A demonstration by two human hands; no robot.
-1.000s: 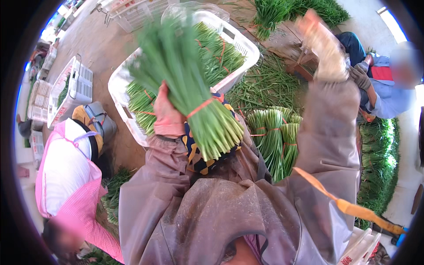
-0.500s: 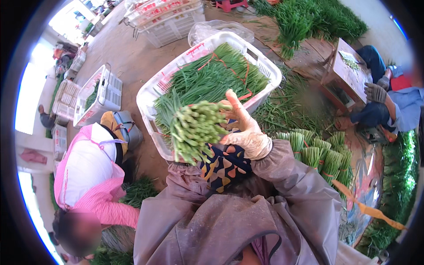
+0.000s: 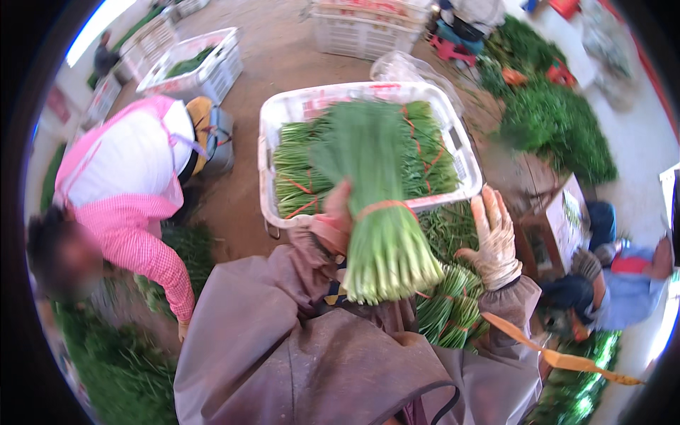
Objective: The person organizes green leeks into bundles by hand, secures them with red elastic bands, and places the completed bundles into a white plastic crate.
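In front of me, a bunch of garlic chives (image 3: 386, 241) is held up, an orange band round its stems. Its pale cut ends point down toward me, and its blurred leafy tops reach over the white crate (image 3: 268, 159). My left hand (image 3: 340, 212) is closed round the bunch's left side, its fingers partly hidden. To the right of the bunch, just outside the crate's near right corner, my gloved right hand (image 3: 494, 237) is raised with fingers spread, holding nothing. Banded chive bunches (image 3: 296, 173) lie inside the crate.
More banded bunches (image 3: 453, 304) stand beneath my right forearm. A person in pink (image 3: 127, 170) bends down at left; another person (image 3: 630, 283) sits by a wooden box (image 3: 549, 219) at right. Stacked crates (image 3: 368, 35) and a heap of loose greens (image 3: 559, 127) are behind.
The bunch has swung from the crate's near left to in front of me, its band now showing. My right hand has moved away from it to the right. The whole view has turned.
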